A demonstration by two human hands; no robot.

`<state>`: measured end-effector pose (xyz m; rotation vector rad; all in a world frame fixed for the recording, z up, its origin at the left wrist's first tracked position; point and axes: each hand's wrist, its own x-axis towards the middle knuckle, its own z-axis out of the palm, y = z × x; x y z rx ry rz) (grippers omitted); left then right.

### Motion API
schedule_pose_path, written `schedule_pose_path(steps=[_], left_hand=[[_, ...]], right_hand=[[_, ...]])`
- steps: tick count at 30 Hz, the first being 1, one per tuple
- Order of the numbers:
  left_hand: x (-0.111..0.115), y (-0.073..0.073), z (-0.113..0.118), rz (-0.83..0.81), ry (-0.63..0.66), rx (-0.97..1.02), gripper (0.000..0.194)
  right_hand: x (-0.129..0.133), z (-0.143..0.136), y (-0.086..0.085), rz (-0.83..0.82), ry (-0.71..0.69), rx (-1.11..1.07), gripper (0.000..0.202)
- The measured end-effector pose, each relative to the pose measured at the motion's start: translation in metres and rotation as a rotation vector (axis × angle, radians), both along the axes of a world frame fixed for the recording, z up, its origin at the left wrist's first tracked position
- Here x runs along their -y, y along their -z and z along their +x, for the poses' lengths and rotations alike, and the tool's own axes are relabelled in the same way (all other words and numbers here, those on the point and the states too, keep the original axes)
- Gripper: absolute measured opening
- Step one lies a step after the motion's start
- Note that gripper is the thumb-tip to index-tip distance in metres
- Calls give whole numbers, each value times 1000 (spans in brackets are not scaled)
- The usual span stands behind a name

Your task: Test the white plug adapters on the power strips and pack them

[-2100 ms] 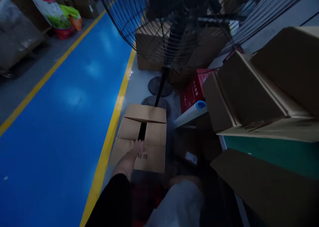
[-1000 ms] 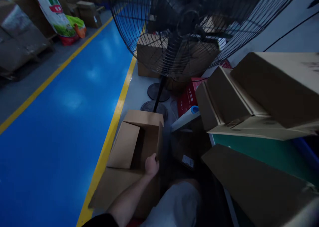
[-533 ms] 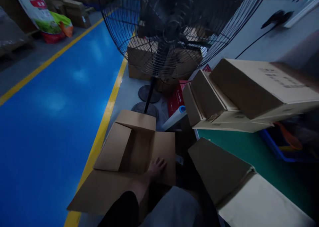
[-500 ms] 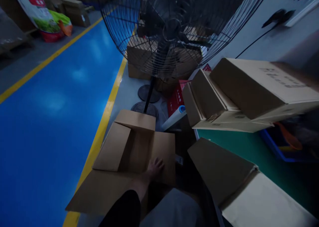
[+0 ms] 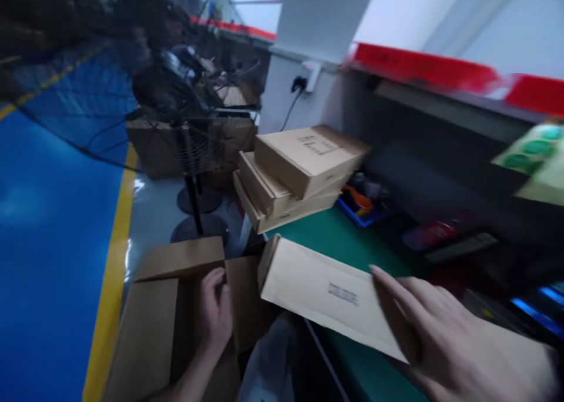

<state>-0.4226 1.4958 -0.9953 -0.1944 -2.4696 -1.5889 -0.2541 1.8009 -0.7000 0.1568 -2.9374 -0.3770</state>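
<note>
A long, narrow cardboard box (image 5: 308, 284) with dark print on its side lies tilted over the green tabletop. My right hand (image 5: 440, 325) grips across it, fingers bent over its far edge, and hides part of the box. Below and to the left stands an open carton (image 5: 152, 320) with its flaps spread outward. My left hand (image 5: 215, 311) hovers at that carton's opening, fingers half curled and thumb apart, with nothing visible in it.
Several flat cardboard boxes (image 5: 286, 173) are stacked on the green table (image 5: 299, 228). Behind them sits a blue tray (image 5: 368, 217) with an orange item. A large black stand fan (image 5: 167, 96) rises beyond the carton. A yellow line (image 5: 112, 243) edges the blue floor.
The view has swung right and up. My left hand has lifted off the carton's flap and curled. My right hand has come into view, holding the narrow cardboard box.
</note>
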Motion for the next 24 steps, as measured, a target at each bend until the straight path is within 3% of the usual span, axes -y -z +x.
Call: schedule_pose_path(steps=[2,3,4,6,7,9,11,14,17,20,22,24], left_hand=[[11,-76,5,146,-9,-558,56],[10,-116,10,138,102,-797,70],[2,-156,17,55,290,-928,81],[-29,-229,33,-234,735,-956,88],[-50,-259,42,-400,915,-916,92],[-92,-301,59,-652,1072,-807,105],[-123,-320,72,-829,1116,-716,116],[-135,-323,88,-959,1125,-644,131],[-123,-316,106,-1001,1104,-616,139],[-103,-311,121,-1008,1082,-627,130],[-84,-309,127,-985,1047,-616,125],[-56,-306,129,-925,975,-582,123]], right_hand=[[15,-3,-11,-60,32,22,123],[20,-2,-15,-63,36,36,122],[23,1,-19,-51,38,42,120],[21,18,-25,-21,58,24,117],[15,31,-26,-11,80,-3,115],[-1,62,-27,8,148,-72,111],[-20,95,-24,29,205,-136,109],[-42,130,-14,42,194,-157,106],[-45,147,-3,44,140,-157,102],[-31,154,-4,50,105,-181,101],[-15,152,-19,49,56,-196,103],[7,141,-44,49,-25,-202,109]])
